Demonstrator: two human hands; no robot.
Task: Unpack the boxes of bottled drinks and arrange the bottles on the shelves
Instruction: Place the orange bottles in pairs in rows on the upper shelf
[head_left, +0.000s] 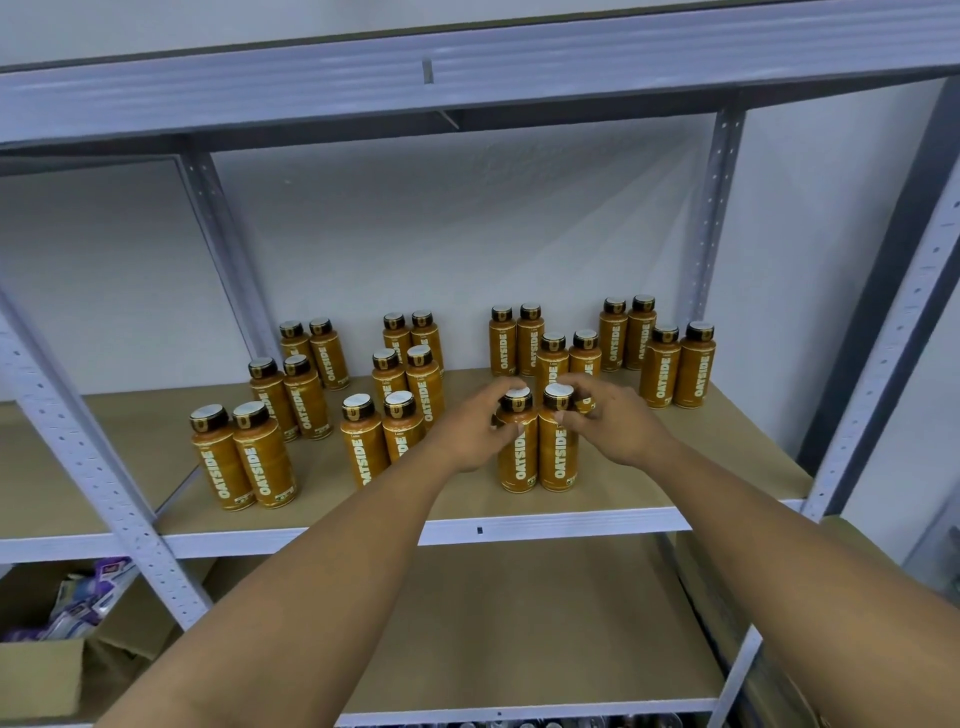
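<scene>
A grey metal rack fills the wall. On its brown shelf board orange bottles stand upright in pairs, set in rows running front to back (labels read OATSIDE). Below, at the left, sits an open cardboard box. At the front pair, the left hand curls round the left bottle near its dark cap. The right hand curls round the right bottle. The two bottles touch.
</scene>
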